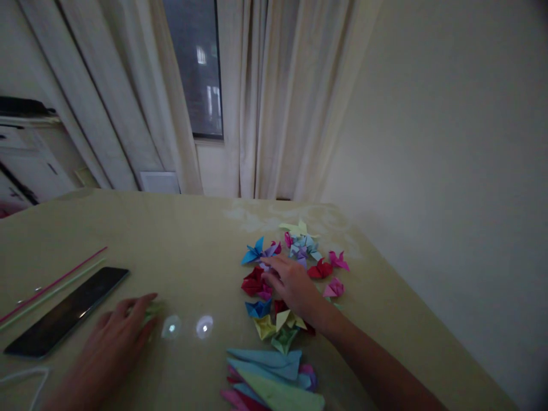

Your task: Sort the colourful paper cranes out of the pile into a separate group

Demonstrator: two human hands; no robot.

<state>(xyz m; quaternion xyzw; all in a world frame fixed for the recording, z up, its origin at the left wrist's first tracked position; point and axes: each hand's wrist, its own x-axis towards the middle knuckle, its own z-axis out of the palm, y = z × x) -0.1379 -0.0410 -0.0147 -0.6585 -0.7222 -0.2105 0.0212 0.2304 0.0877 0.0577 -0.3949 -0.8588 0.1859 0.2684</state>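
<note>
My left hand (117, 338) is at the lower left, its thumb and fingers closed around a small pale green folded paper piece (153, 309), which is blurred and partly hidden. My right hand (293, 285) reaches over a group of folded paper flowers. Its thumb and index finger close on a lilac paper flower (272, 252), which sits beside a blue paper flower (255, 251). Just below these fingers lies a dark red paper piece (252, 282). Nearer me are a blue folded piece (258, 309), a yellow one (265, 327) and a green one (285, 340).
Long folded paper pieces (274, 377) lie stacked at the front. A black phone (68, 311) rests at the left beside a pink stick (55, 282) and a green stick (64, 285). A white cable (25, 374) is near the left edge. Curtains (295, 97) hang beyond the table (171, 228).
</note>
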